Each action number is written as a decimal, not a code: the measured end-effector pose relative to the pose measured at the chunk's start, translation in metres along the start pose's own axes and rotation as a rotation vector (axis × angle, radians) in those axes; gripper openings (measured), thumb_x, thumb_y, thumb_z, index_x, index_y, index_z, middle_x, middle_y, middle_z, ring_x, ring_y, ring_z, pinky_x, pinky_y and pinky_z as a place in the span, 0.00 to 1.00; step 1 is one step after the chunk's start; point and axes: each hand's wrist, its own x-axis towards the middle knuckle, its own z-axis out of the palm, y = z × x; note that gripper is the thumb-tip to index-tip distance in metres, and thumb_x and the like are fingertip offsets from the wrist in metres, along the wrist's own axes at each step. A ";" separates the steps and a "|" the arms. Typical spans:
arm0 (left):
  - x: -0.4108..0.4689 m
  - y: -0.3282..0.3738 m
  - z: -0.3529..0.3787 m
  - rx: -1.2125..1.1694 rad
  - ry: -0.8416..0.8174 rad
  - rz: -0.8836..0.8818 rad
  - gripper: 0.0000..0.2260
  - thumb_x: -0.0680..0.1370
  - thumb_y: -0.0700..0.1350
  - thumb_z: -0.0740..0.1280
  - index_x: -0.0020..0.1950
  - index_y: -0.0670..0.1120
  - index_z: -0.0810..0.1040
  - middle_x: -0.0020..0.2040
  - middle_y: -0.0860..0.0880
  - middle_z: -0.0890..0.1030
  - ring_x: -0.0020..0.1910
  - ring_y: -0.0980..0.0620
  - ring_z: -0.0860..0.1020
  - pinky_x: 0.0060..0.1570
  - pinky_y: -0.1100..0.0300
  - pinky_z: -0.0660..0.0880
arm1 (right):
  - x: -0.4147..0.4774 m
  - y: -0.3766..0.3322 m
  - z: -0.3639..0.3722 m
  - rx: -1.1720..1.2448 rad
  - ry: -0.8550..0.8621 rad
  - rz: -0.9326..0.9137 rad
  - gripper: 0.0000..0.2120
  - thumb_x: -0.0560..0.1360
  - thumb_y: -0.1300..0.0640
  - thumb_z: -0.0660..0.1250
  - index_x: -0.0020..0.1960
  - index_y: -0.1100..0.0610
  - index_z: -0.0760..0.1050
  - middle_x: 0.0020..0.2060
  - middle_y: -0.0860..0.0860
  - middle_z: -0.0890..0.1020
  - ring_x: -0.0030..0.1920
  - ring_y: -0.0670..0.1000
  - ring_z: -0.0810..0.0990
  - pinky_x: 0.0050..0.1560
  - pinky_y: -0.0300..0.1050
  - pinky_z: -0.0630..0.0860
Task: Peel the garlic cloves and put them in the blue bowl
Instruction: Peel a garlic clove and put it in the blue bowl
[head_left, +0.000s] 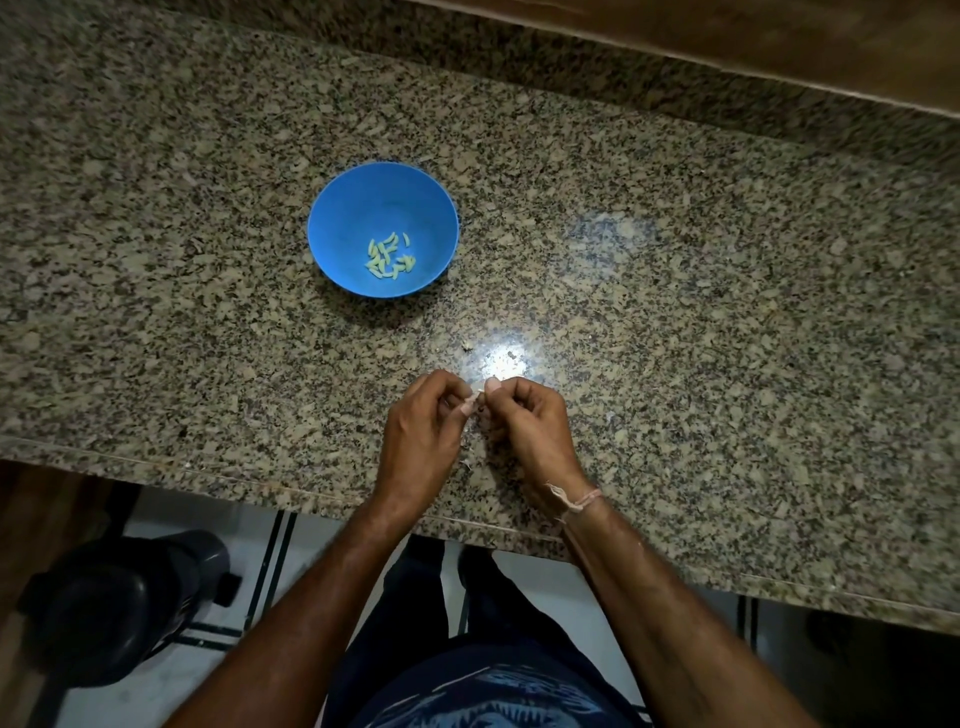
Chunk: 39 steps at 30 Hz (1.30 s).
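Garlic (472, 401), pinched: left hand (418, 431), right hand (530, 426)

blue bowl (332, 218), pale green cloves (388, 255), speckled granite counter (675, 312)

- One camera, worn on my head, looks forward and steeply down.
- The counter (675, 270) is near; its front edge crosses the lower frame.

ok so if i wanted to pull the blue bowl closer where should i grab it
Pinch the blue bowl by its near rim, thumb inside, fingers outside, coming from the front edge of the counter. It stands upright and open with a thin flared rim, and the peeled cloves lie low in the bottom, clear of that rim.
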 end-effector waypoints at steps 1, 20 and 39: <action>-0.001 0.003 -0.001 -0.048 0.016 -0.049 0.02 0.82 0.44 0.69 0.54 0.49 0.79 0.49 0.54 0.80 0.47 0.59 0.78 0.43 0.65 0.75 | 0.000 0.001 -0.001 -0.009 0.005 -0.003 0.11 0.81 0.54 0.71 0.43 0.60 0.80 0.35 0.54 0.81 0.36 0.52 0.76 0.37 0.46 0.76; 0.003 0.016 0.002 -0.152 0.041 -0.209 0.03 0.81 0.46 0.71 0.54 0.49 0.83 0.45 0.55 0.84 0.44 0.61 0.81 0.43 0.69 0.78 | 0.003 0.011 0.000 -0.058 0.044 -0.091 0.07 0.80 0.57 0.72 0.49 0.62 0.83 0.42 0.56 0.87 0.46 0.57 0.87 0.52 0.54 0.85; 0.007 0.020 0.002 -0.075 0.015 -0.147 0.07 0.81 0.40 0.70 0.55 0.49 0.84 0.53 0.56 0.83 0.53 0.60 0.80 0.53 0.54 0.82 | -0.001 0.001 -0.005 0.069 -0.015 0.080 0.10 0.83 0.56 0.67 0.47 0.61 0.80 0.35 0.52 0.80 0.32 0.47 0.75 0.32 0.39 0.73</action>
